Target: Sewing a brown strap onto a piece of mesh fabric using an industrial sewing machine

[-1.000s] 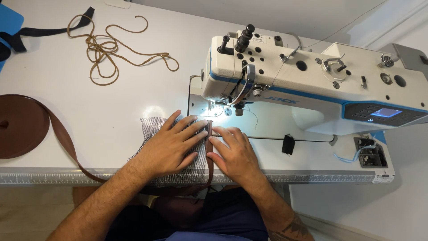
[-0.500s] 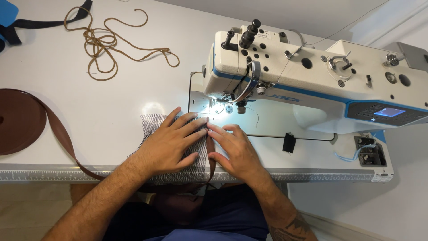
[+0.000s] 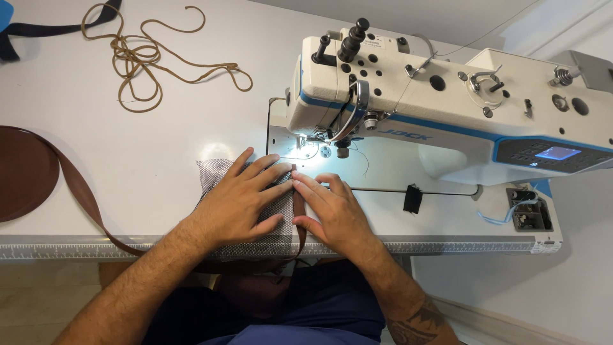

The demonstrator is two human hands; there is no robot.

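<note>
My left hand (image 3: 239,201) lies flat, fingers spread, on a piece of dark mesh fabric (image 3: 214,174) on the white table. My right hand (image 3: 332,214) rests beside it, fingertips pressing a brown strap (image 3: 298,214) that runs along the mesh edge toward the needle (image 3: 305,144) of the white and blue sewing machine (image 3: 447,108). The fingertips of both hands meet just in front of the lit presser foot. Most of the mesh is hidden under my left hand.
A roll of brown strap (image 3: 22,172) sits at the left, its tail (image 3: 86,198) trailing over the table's front edge (image 3: 64,246). A tangle of tan cord (image 3: 143,57) lies at the back left. A dark strap (image 3: 57,27) lies in the far left corner.
Both hands stay on the fabric in front of the needle; the right hand's fingertips have crept slightly toward the presser foot. The view has shifted a little.
</note>
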